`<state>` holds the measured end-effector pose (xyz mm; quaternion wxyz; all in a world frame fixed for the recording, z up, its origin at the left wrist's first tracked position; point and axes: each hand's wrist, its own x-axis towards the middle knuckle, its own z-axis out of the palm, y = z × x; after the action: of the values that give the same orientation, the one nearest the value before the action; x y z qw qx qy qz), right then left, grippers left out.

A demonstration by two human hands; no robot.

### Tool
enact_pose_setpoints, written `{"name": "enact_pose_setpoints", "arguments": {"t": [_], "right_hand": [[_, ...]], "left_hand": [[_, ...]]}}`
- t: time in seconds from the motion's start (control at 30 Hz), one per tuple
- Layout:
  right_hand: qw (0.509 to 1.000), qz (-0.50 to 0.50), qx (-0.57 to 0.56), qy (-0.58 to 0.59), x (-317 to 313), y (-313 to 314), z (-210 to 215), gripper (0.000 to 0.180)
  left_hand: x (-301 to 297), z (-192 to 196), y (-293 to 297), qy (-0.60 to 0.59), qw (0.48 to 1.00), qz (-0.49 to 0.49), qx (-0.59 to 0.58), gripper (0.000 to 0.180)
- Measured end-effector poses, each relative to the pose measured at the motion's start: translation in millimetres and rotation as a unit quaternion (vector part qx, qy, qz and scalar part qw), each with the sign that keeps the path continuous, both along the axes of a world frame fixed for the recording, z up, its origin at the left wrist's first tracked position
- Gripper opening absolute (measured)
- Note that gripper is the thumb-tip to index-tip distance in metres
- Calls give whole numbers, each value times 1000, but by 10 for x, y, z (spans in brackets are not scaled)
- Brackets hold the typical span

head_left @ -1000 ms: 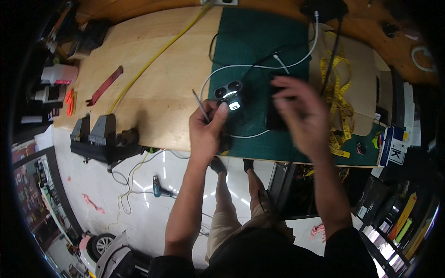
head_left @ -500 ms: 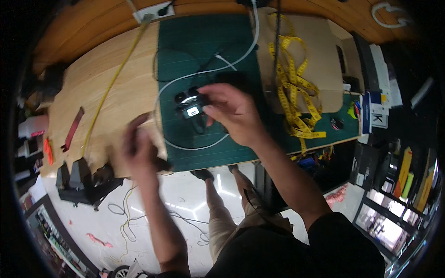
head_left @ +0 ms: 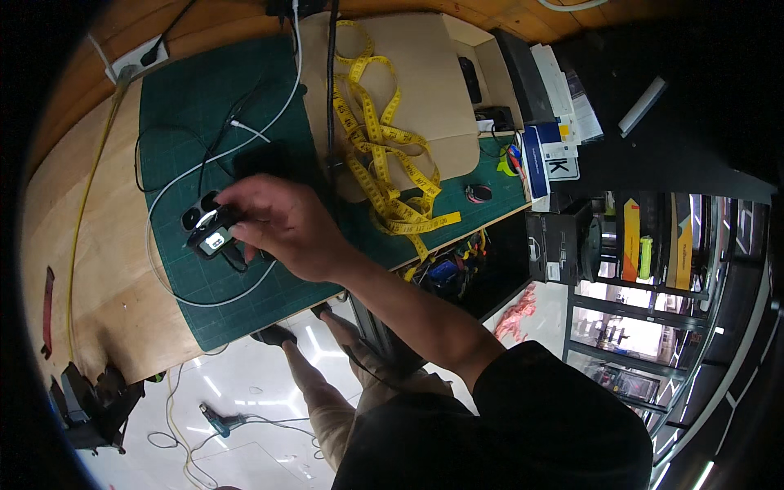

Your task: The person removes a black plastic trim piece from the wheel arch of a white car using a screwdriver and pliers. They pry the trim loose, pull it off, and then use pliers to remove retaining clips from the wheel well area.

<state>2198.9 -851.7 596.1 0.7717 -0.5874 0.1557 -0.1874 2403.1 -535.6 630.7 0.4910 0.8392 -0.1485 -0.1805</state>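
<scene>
Over the green cutting mat (head_left: pixel 208 314), my right hand (head_left: pixel 282 224) pinches a small black device (head_left: pixel 196 238) by its right side. A small lit screen shows on the device, with two dark round parts, like lenses or knobs, above it. A black strap or cable loop hangs just below it, partly behind my fingers. Around the device curves a white cable (head_left: pixel 181 181), lying on the mat. A thin black cable (head_left: pixel 155 128) lies beyond it. My left hand is out of the picture.
A yellow tape measure (head_left: pixel 384 139) lies tangled on flat cardboard (head_left: pixel 437 82) to the right. A yellow cord (head_left: pixel 80 237) crosses the wooden table at left. Below the table's edge stand an open drawer (head_left: pixel 457 278) of tools and, on the floor, a teal corded tool (head_left: pixel 215 418).
The view has swung to the right, so table things sit further left. My left hand, blurred at the table's near edge before, has left the picture. My right hand still holds the device.
</scene>
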Motion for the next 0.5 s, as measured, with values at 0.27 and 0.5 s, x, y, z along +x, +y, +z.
{"name": "enact_pose_setpoints", "arguments": {"t": [0.27, 0.5], "right_hand": [[1000, -5, -20, 4, 82, 59, -48, 32], [1000, 7, -18, -6, 101, 81, -31, 32]], "left_hand": [[29, 1, 56, -7, 1000, -9, 4, 22], [16, 37, 128, -16, 1000, -19, 8, 20]]}}
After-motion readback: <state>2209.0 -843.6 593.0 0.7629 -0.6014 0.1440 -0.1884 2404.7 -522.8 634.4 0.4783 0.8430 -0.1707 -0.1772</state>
